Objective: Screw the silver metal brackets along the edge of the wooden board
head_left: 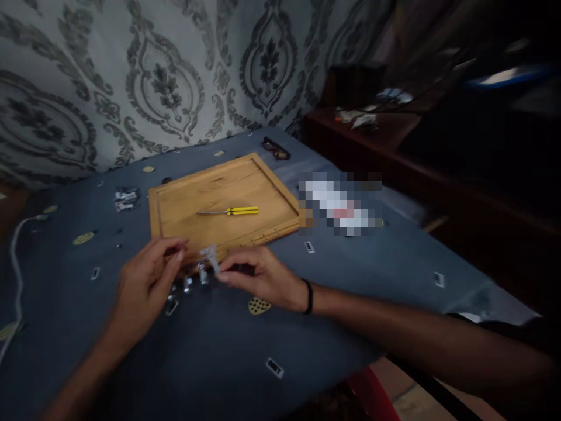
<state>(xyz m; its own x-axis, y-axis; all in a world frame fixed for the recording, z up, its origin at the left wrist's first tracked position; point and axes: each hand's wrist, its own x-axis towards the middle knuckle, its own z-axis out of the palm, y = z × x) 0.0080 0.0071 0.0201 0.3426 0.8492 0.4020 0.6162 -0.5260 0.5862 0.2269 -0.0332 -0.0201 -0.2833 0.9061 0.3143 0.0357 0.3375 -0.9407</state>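
A wooden panel with a raised rim [223,187] lies on the blue patterned cloth, and a yellow-handled screwdriver [242,210] rests on it. Near the panel's front edge, my right hand [258,272] pinches a small silver metal piece [211,256] between thumb and fingers. My left hand [153,272] is at the panel's front left corner, its thumb and fingertips close together; anything between them is too small to tell. Between and below the hands are more small metal pieces [202,273], near the panel's front edge.
Several metal pieces [126,199] are piled left of the panel. Eyeglasses [276,148] lie behind it, and a blurred-out white item [337,204] is on its right. A white cable [18,280] runs along the left. Dark wooden furniture [372,137] stands at the right.
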